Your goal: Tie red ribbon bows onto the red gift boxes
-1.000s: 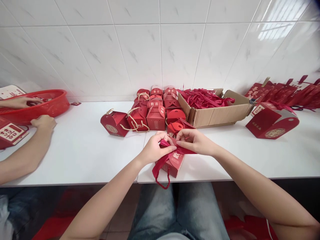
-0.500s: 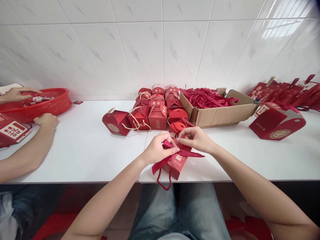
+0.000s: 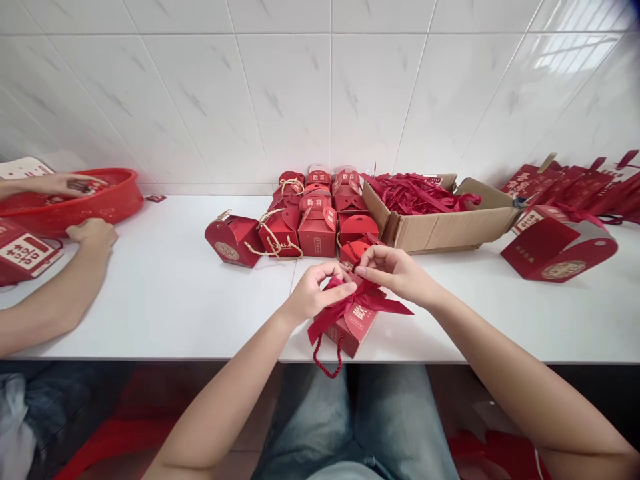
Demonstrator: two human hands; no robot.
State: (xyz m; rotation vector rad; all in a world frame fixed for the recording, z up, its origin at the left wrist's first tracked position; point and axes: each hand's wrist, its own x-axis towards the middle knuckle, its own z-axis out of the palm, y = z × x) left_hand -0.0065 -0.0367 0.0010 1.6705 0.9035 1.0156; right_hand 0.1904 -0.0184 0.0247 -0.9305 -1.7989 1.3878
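Note:
A small red gift box (image 3: pixel 354 330) with pale printed characters lies at the table's front edge, in front of me. Across its top runs a dark red ribbon (image 3: pixel 391 304) with loose ends to either side, and a twisted red cord handle (image 3: pixel 329 365) hangs over the edge. My left hand (image 3: pixel 320 291) is closed, thumb and fingers pinching the ribbon above the box. Close beside it, my right hand (image 3: pixel 387 270) pinches at the ribbon too; its fingertips partly hide what they hold.
Several red gift boxes (image 3: pixel 316 230) stand grouped behind my hands. A cardboard box (image 3: pixel 440 232) holds red ribbons. At right sits another gift box (image 3: pixel 557 253) near red bags (image 3: pixel 565 183). On the left, another person's hand (image 3: pixel 95 233) rests beside a red plastic basket (image 3: pixel 115 210).
Both my hands stay pinched at the ribbon with only slight finger movement. The view has shifted a little. At left, the other person's hand lifts small items in the basket.

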